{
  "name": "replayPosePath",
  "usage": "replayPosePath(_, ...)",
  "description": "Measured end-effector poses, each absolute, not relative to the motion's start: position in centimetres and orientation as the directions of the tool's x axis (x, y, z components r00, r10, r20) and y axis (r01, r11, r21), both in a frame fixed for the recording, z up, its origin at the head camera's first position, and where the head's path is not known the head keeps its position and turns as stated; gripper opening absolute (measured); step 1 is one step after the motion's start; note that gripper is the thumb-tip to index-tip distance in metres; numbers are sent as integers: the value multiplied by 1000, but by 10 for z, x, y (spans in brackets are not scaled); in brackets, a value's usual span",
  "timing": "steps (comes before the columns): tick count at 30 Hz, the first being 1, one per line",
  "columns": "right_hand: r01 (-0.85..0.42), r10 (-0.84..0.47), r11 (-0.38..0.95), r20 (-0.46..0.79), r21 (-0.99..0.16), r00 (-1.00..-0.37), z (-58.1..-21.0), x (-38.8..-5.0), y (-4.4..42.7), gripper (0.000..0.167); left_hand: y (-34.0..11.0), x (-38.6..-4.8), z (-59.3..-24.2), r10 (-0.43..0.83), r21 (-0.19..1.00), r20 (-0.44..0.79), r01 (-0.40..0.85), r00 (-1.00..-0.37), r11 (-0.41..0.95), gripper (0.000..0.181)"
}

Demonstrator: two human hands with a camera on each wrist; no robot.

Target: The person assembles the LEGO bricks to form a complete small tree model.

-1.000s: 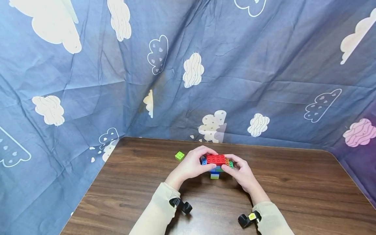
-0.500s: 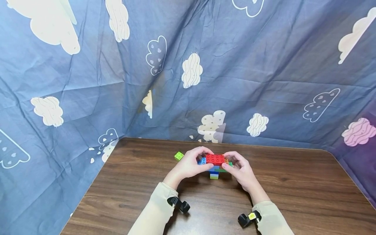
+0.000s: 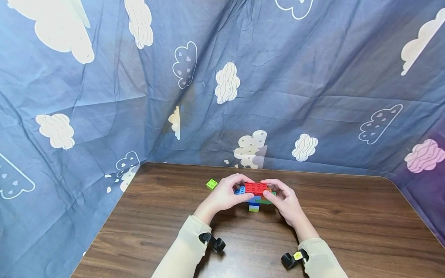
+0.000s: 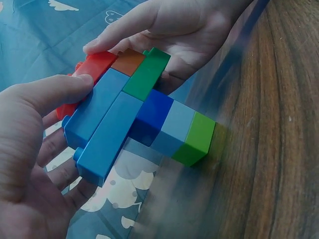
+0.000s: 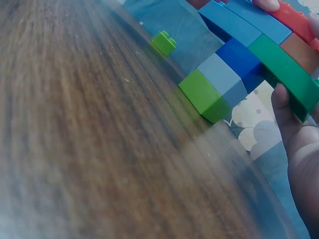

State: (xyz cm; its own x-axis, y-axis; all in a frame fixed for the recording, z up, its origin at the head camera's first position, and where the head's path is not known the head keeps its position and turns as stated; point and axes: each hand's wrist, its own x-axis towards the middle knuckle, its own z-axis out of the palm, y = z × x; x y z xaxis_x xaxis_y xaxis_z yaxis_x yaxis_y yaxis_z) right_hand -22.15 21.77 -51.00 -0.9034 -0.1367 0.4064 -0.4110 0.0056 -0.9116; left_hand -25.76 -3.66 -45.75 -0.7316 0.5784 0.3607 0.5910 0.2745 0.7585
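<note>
Between both hands stands a tower of toy bricks. A red brick (image 3: 256,187) tops it, above blue bricks (image 4: 109,129), an orange brick (image 4: 128,62) and a green brick (image 4: 147,74). Its narrow stem is a dark blue brick (image 4: 155,115), a light blue brick (image 4: 175,123) and a lime brick (image 4: 198,138) at the bottom. My left hand (image 3: 226,193) grips the upper left end, thumb in front and fingers behind. At the right end my right hand (image 3: 286,199) pinches the red brick, its thumb in front; one fingertip touches the green brick's underside in the right wrist view.
A loose lime brick (image 3: 211,184) with studs up lies on the wooden table (image 3: 156,216), left of the tower and beyond my left hand. A blue cloud-print cloth (image 3: 201,116) hangs behind the table's far edge.
The right hand's thumb and index finger have shifted a little left, further onto the red brick. The left hand and the tower stay nearly in place.
</note>
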Motion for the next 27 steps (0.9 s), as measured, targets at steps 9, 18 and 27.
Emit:
replayPosePath(9, -403, -138, 21, 397, -915, -907, -511, -223, 219, 28, -36, -259, -461, 575, 770, 360, 582, -735, 262, 34)
replayPosePath(18, -402, -135, 42, 393, -915, -910, -509, -222, 218, 27, -36, -260, -464, 574, 760, 380, 599, -725, 253, 33)
replayPosePath(27, -410, -132, 33, 402, -912, -906, -510, -222, 214, 28, -37, -262, -467, 576, 776, 375, 586, -726, 233, 34)
